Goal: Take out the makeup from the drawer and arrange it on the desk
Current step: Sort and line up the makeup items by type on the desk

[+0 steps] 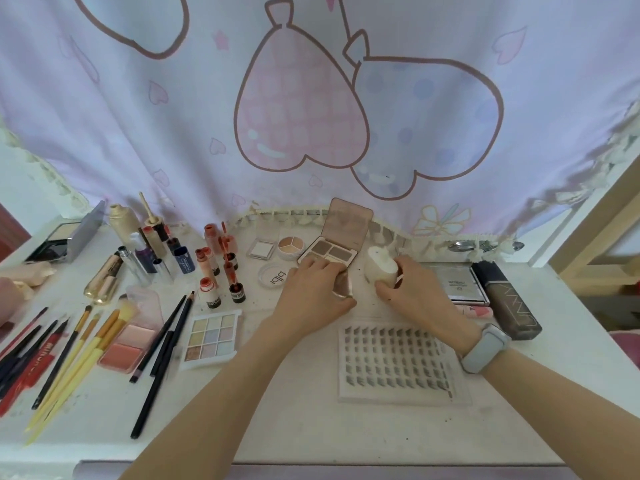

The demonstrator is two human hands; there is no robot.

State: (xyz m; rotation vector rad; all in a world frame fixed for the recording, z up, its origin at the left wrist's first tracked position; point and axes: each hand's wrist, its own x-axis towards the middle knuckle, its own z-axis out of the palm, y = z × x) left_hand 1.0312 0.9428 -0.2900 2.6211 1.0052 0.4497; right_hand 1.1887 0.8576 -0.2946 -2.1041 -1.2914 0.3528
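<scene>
Left hand (313, 289) fingers curled on a glossy rose-gold compact (341, 289) (brown palette (329, 252) just behind), right hand (412, 289) fingers gripped a rounded cream bottle (381, 268), white table (311, 410).

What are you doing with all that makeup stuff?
A person is laying makeup out on a white desk. The left hand holds a small shiny rose-gold case, and the right hand grips a cream-coloured bottle. An open brown eyeshadow compact sits just behind them, with yellow-handled brushes on the left.
</scene>
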